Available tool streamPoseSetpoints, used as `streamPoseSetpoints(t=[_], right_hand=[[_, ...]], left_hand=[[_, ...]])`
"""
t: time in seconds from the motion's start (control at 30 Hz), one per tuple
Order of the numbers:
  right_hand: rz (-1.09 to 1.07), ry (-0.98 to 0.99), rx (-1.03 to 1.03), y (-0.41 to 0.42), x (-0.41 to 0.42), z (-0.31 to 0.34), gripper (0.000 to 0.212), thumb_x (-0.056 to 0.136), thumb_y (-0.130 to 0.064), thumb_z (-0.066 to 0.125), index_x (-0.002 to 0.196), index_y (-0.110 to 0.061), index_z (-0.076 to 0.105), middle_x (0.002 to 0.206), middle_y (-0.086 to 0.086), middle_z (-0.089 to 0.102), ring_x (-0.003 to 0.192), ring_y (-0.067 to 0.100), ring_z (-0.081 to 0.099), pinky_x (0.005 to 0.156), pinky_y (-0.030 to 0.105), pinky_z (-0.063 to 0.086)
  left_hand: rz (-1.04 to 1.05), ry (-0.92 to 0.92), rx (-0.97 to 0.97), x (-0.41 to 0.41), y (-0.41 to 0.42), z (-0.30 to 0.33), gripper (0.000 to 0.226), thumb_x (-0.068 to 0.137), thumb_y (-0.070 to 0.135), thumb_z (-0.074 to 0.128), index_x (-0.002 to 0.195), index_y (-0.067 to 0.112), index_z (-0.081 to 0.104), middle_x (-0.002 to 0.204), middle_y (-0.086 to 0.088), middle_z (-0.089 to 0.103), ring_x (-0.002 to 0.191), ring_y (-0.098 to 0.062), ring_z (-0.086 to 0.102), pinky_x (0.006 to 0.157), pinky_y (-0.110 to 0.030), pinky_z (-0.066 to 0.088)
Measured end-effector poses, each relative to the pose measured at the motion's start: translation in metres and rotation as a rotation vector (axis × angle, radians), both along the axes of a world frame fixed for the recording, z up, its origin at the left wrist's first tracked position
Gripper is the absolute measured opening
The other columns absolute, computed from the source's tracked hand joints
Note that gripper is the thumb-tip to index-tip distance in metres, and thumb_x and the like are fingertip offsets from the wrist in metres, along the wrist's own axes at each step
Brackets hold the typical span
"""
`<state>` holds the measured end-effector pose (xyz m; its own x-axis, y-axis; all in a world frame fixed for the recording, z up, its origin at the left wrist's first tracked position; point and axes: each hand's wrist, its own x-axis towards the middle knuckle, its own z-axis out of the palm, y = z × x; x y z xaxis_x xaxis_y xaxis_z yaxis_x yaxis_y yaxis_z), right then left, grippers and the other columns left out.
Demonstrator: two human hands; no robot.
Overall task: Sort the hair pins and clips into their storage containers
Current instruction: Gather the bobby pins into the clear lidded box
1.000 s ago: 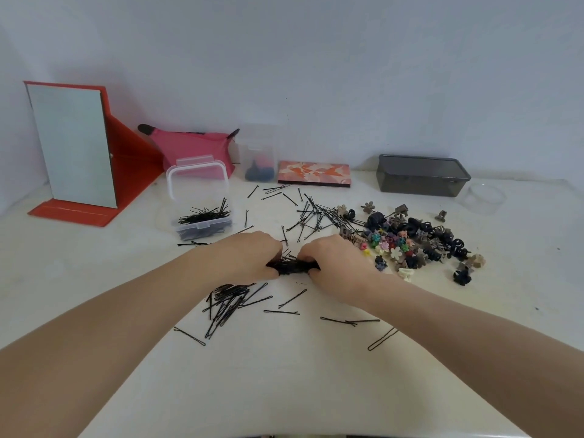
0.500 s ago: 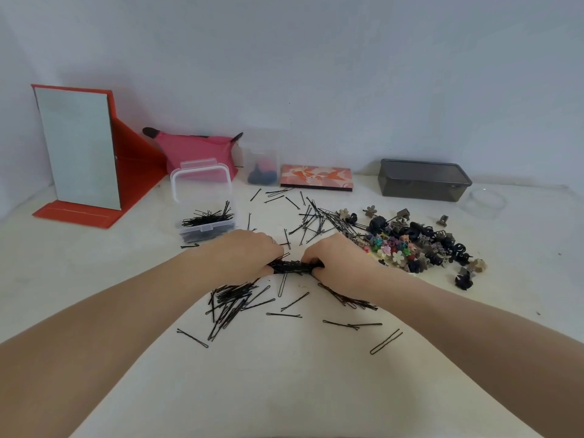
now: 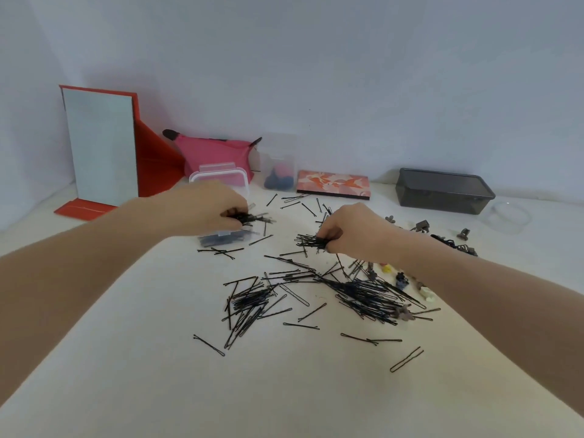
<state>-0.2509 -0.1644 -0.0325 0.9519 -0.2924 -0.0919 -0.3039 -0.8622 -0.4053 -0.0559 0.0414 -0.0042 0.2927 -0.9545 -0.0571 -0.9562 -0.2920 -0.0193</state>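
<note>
Our left hand (image 3: 207,205) grips a bunch of black hair pins (image 3: 249,217) and holds it over the open clear pin box (image 3: 221,178), whose raised lid shows just behind our knuckles and whose front wall, with dark pins inside, shows below them. To the right of that box our right hand (image 3: 357,232) has its fingers curled round a second bunch of pins (image 3: 311,241), held just above the white table (image 3: 158,374). In front of the box and nearer to us lie the loose pins (image 3: 316,295), thick in two heaps and scattered thin beyond them. Small claw clips (image 3: 401,278) lie right of the box, partly hidden under our right forearm. Farther right of the box sits a dark grey lidded container (image 3: 444,191) and a clear round dish (image 3: 508,216). Behind the box are a pink pouch (image 3: 211,151), a clear tub with dark and pink pieces (image 3: 279,165) and a flat floral case (image 3: 333,184); left of it stands a red-framed mirror (image 3: 99,147).
</note>
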Motion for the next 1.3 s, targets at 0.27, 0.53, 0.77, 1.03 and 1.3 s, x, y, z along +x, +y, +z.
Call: streamPoseSetpoints(t=[0.27,0.53,0.77,1.03,1.3], right_hand=[[-0.002,-0.084,0.023,0.000,0.047,0.013,0.023,0.082,-0.010,0.070,0.099,-0.023,0.078,0.087,-0.010,0.075,0.084,0.008,0.069,0.080,0.027,0.058],[0.060,-0.198,-0.007,0.015,0.112,0.035,0.024,0.079,-0.010,0.070,0.095,-0.025,0.079,0.087,-0.001,0.075,0.087,0.017,0.068,0.081,0.028,0.054],[0.163,-0.290,0.020,0.051,0.165,0.037,0.025,0.081,-0.009,0.069,0.101,-0.021,0.078,0.093,0.001,0.075,0.089,0.017,0.069,0.084,0.031,0.054],[0.309,-0.085,-0.101,0.072,0.180,-0.001,0.027,0.085,-0.006,0.061,0.104,-0.018,0.077,0.099,-0.002,0.074,0.094,0.016,0.065,0.085,0.030,0.053],[0.285,-0.121,-0.037,0.067,0.163,-0.009,0.039,0.095,-0.004,0.048,0.128,-0.013,0.066,0.128,0.000,0.066,0.117,0.015,0.059,0.103,0.026,0.043]], left_hand=[[0.116,0.081,-0.143,0.043,0.004,-0.011,0.019,0.087,0.029,0.069,0.073,0.023,0.058,0.068,0.007,0.061,0.067,-0.013,0.058,0.064,-0.039,0.050],[0.191,0.221,-0.095,0.056,0.002,-0.045,0.007,0.084,0.037,0.068,0.085,0.030,0.067,0.080,0.016,0.066,0.077,-0.003,0.063,0.075,-0.033,0.055],[0.273,0.414,-0.180,0.071,0.026,-0.034,0.009,0.088,0.034,0.070,0.097,0.035,0.070,0.087,0.023,0.065,0.079,0.020,0.055,0.072,-0.005,0.041],[0.568,0.552,-0.526,0.075,0.046,-0.059,0.011,0.090,0.017,0.062,0.087,0.024,0.070,0.091,0.003,0.067,0.078,-0.013,0.061,0.066,-0.028,0.047],[0.496,0.390,-0.443,0.063,0.039,-0.076,0.007,0.091,0.034,0.061,0.093,0.028,0.057,0.097,0.003,0.047,0.076,-0.012,0.057,0.066,-0.026,0.043]])
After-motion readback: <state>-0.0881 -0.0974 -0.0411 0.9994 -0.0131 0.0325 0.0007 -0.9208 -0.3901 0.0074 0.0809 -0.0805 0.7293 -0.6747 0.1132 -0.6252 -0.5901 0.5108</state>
